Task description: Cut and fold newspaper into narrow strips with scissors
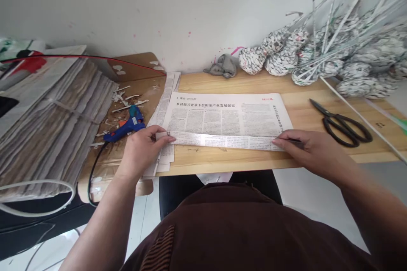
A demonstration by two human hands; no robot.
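Note:
A newspaper sheet (216, 114) lies flat on the wooden table in front of me. Its near edge is folded up into a long, narrow band running from side to side. At the left end of that fold, my left hand (144, 146) pinches the paper between thumb and fingers. My right hand (305, 146) pinches the fold's right end the same way. Under the left side of the sheet, and partly covered by it, are several long newspaper strips (163, 97). Black-handled scissors (341, 125) rest on the table to the right of my right hand, blades pointing away.
A blue glue gun (129, 125) lies on cardboard at left, among dried glue scraps. Beyond it stands a tall stack of newspapers (60, 123). Woven paper balls and long paper rods (346, 51) fill the back right. A grey cloth (224, 66) sits by the wall.

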